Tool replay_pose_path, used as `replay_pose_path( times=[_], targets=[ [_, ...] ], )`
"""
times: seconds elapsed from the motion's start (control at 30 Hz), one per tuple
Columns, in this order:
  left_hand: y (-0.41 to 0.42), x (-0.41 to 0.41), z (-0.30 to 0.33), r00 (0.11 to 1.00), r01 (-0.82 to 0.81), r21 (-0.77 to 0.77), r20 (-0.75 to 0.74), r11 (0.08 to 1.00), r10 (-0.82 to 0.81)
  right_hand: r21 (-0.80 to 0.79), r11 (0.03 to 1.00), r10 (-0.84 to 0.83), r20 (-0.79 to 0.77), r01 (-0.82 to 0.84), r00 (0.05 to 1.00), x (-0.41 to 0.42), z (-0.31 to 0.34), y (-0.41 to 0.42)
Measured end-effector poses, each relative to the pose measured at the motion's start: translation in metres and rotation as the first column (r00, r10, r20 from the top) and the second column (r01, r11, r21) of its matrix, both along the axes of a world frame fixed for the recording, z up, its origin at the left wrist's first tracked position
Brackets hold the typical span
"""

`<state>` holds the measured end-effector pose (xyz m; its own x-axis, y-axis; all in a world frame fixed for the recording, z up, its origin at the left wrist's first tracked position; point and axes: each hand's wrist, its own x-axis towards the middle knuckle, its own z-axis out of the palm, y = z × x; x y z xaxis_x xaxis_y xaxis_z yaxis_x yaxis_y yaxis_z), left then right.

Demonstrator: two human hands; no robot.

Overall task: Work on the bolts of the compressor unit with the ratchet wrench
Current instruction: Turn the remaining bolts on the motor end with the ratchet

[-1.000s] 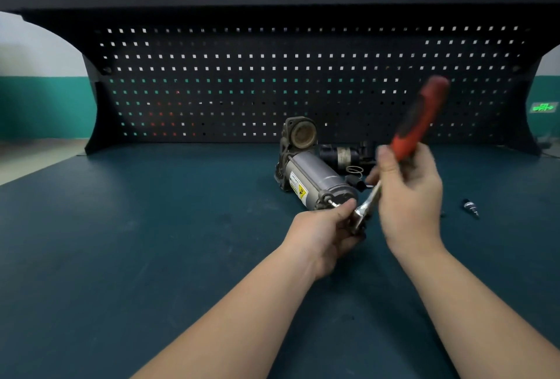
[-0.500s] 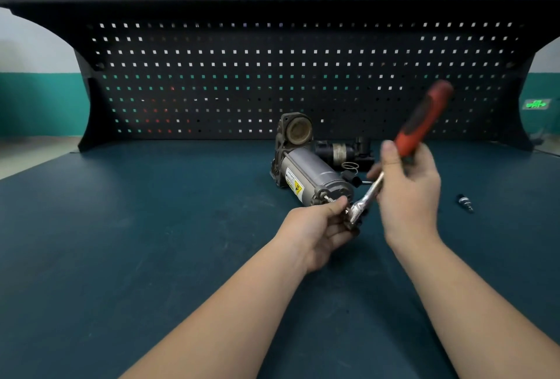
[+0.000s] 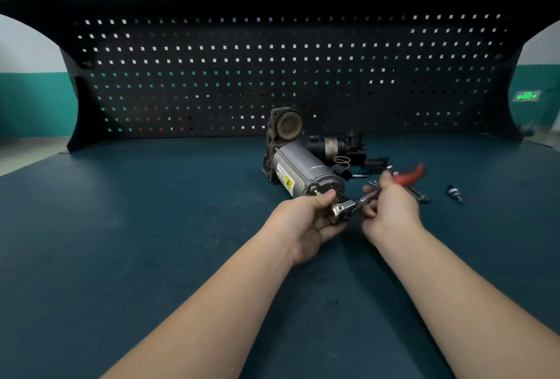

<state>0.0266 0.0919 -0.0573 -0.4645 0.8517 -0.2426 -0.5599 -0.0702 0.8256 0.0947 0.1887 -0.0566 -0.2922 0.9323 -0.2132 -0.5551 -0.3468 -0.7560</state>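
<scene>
The compressor unit point(image 3: 298, 171), a grey cylinder with a yellow warning label and a dark round housing at its far end, lies on the dark teal bench. The ratchet wrench point(image 3: 360, 201) has a chrome head and a red and black handle, which is blurred and lies low to the right. My left hand point(image 3: 306, 221) holds the chrome head at the near end face of the cylinder, thumb on top. My right hand point(image 3: 389, 210) grips the wrench at the shaft and lower handle. The bolt under the head is hidden.
A black detached part point(image 3: 335, 145) with rings and small black pieces lies behind the right hand. Loose bolts point(image 3: 419, 193) and a small dark fitting point(image 3: 454, 193) lie to the right. A black pegboard point(image 3: 288, 75) closes the back of the bench.
The wrench handle has swung down from pointing up and right to lying low to the right, with my right hand following. My left hand stays on the wrench head.
</scene>
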Motion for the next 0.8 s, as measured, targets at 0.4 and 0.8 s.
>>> replay_pose_path(
  times=[0.4, 0.8],
  targets=[
    [-0.001, 0.002, -0.001, 0.999, -0.014, -0.023, -0.048, 1.0, 0.013, 0.701, 0.694, -0.317, 0.092, 0.164, 0.944, 0.0, 0.01, -0.016],
    [-0.004, 0.006, 0.001, 0.997, -0.02, -0.028, -0.073, 0.999, 0.018, 0.999, 0.045, -0.353, 0.026, -0.011, 0.935, 0.001, 0.013, -0.039]
  ],
)
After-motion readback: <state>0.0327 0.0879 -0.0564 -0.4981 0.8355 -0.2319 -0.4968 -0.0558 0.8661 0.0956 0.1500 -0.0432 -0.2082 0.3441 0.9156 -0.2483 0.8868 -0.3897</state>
